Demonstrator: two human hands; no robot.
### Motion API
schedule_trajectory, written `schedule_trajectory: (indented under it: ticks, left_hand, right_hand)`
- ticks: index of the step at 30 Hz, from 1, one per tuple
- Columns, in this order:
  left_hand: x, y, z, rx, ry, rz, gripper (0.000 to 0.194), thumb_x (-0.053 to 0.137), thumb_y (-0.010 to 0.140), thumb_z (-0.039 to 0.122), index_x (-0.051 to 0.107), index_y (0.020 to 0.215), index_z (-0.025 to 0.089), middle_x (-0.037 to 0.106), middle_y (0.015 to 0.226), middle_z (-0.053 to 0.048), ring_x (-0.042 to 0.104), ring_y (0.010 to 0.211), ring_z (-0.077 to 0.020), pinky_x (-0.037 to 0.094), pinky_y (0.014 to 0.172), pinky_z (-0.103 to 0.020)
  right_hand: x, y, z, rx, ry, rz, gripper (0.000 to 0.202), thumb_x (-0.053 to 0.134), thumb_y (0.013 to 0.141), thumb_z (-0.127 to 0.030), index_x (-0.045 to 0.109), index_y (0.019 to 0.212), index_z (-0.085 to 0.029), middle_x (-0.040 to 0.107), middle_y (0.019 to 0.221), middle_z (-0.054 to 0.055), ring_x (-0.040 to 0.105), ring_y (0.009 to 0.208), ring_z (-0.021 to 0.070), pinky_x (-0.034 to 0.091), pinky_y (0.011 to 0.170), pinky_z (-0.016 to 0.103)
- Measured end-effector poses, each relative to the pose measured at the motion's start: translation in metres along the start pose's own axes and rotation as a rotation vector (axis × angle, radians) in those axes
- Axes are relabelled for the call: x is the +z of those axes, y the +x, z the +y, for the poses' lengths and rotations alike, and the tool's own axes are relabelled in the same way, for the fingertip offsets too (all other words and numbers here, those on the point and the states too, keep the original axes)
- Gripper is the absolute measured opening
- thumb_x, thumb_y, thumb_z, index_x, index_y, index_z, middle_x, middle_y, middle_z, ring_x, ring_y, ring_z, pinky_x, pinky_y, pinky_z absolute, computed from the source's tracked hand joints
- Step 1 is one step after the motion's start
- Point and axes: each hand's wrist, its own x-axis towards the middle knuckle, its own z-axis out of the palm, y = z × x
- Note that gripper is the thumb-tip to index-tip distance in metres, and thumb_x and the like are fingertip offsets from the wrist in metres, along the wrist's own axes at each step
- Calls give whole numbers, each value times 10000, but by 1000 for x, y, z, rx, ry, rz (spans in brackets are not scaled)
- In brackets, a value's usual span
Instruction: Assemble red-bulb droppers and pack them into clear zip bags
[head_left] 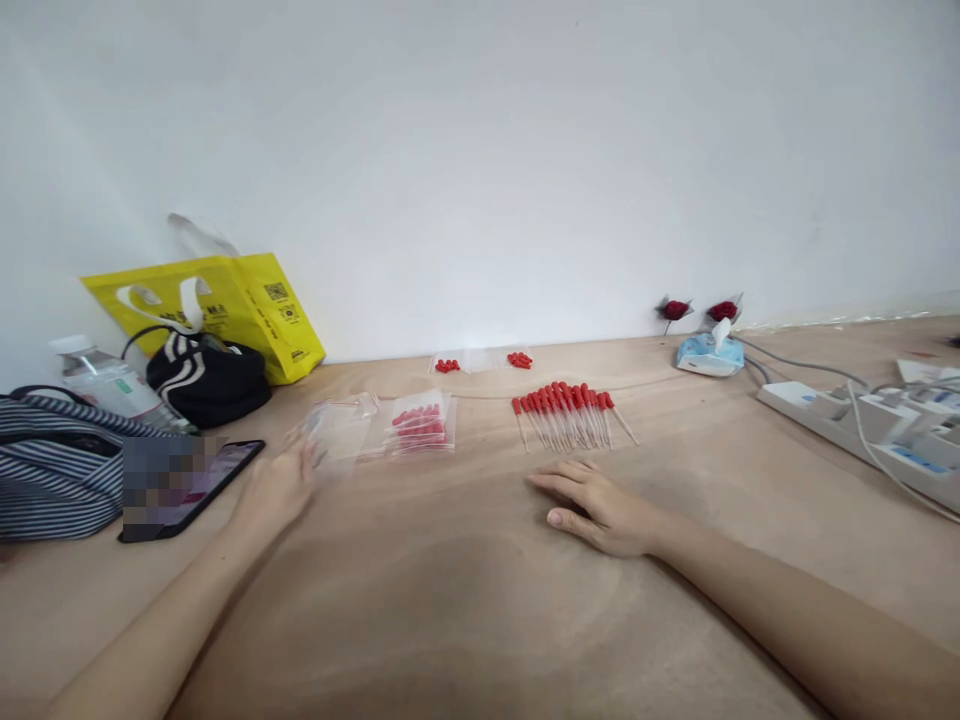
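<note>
At the left, my left hand is at the near edge of some flat clear plastic bags. Its fingers are blurred, so I cannot see whether they grip a bag. Beside these bags lies a small stack of clear bags with red pieces inside. My right hand rests palm down on the table, fingers stretched out and holding nothing. Just beyond it, several red-tipped sticks with pale, thin stems lie fanned in a row.
Two small groups of red pieces lie near the wall on clear plastic. A phone, striped pouch, bottle, black cloth item and yellow bag stand left. Tissues, dark red flowers and a power strip are right.
</note>
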Motion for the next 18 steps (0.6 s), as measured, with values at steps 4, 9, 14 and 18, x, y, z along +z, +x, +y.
schedule_trajectory:
  ticks: [4, 9, 14, 18]
  left_hand:
    - [9, -24, 43, 667, -60, -50, 411, 294, 852, 341, 512, 1156, 169, 521, 1244, -59, 432, 1184, -227, 326, 1014, -374]
    - [28, -51, 105, 1036, -67, -459, 419, 241, 912, 267, 380, 1294, 167, 407, 1337, -81, 332, 1252, -199, 320, 1024, -377]
    - [34, -59, 139, 1068, -4, -730, 576, 310, 878, 473, 230, 1361, 169, 204, 1424, -94, 171, 1311, -233, 167, 1066, -459]
    - [36, -59, 142, 1027, -6, -768, 591, 278, 877, 501, 178, 1372, 194, 130, 1440, -82, 110, 1324, -224, 115, 1070, -466]
  right_hand:
    - [1, 0, 0, -6, -4, 15, 457, 360, 880, -420, 398, 1269, -182, 516, 1184, 109, 462, 1080, 214, 345, 915, 395]
    - [5, -1, 4, -12, 14, 100, 452, 457, 839, -389, 434, 1234, -171, 530, 1166, 118, 488, 1051, 219, 385, 882, 388]
    - [7, -1, 8, -35, 21, 216, 309, 518, 807, -323, 561, 1082, -189, 589, 1050, 100, 541, 937, 206, 428, 805, 367]
    - [4, -1, 6, -53, 46, 198, 204, 516, 804, -283, 621, 946, -181, 608, 885, 75, 549, 825, 176, 436, 752, 337]
